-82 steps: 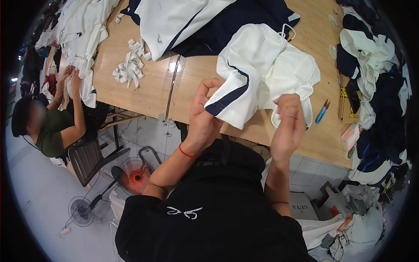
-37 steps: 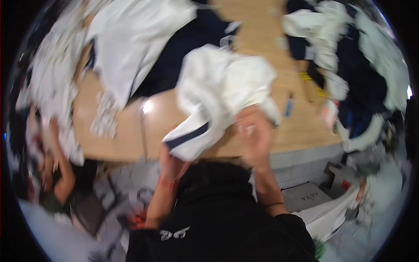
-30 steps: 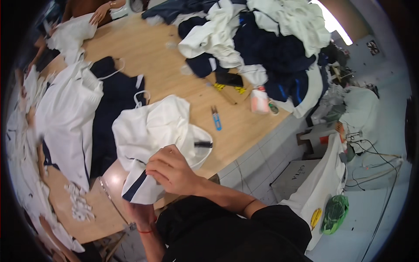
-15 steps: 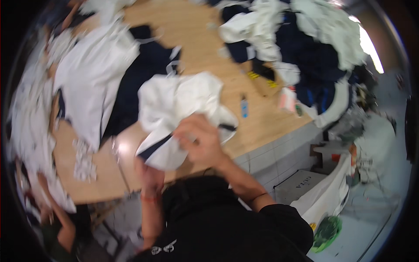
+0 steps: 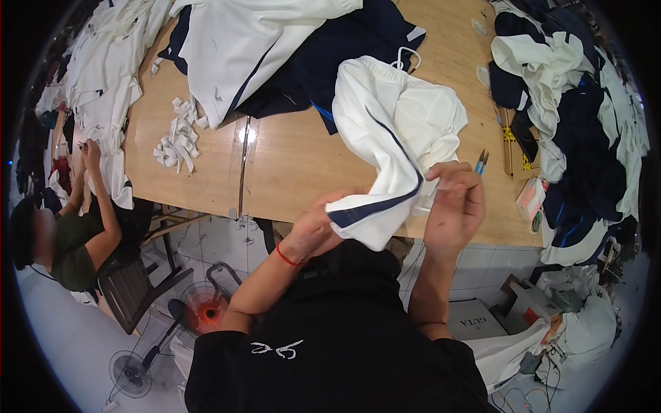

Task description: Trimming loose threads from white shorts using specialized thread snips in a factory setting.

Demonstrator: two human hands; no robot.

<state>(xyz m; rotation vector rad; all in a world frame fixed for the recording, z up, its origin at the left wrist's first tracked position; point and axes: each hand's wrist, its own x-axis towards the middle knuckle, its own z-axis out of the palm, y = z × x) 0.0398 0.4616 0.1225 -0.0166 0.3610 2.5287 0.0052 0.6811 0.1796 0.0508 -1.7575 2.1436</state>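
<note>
A pair of white trousers (image 5: pixel 372 155) with a navy side stripe, gathered waist and white drawstring (image 5: pixel 410 58) lies crumpled on the table, its lower leg drawn over the near edge toward me. My left hand (image 5: pixel 313 230) grips the leg end by the stripe; its fingertips are partly hidden under the cloth. At the other side of the leg my right hand (image 5: pixel 456 206) is closed in a pinch at the fabric edge, close to the stripe's bend. Whether a thread is also between these fingers is too small to tell.
White and navy garments (image 5: pixel 255 51) lie across the far table, with white fabric scraps (image 5: pixel 179 138) nearer left. Blue-handled snips (image 5: pixel 481 162) lie right of the trousers, before a garment pile (image 5: pixel 578 151). A co-worker (image 5: pixel 86 234) sits at left; a fan (image 5: pixel 206 310) stands on the floor.
My view has swung left, shifting the table contents rightward in the picture. My hands are farther apart, and the trouser leg is stretched out between them with more stripe showing.
</note>
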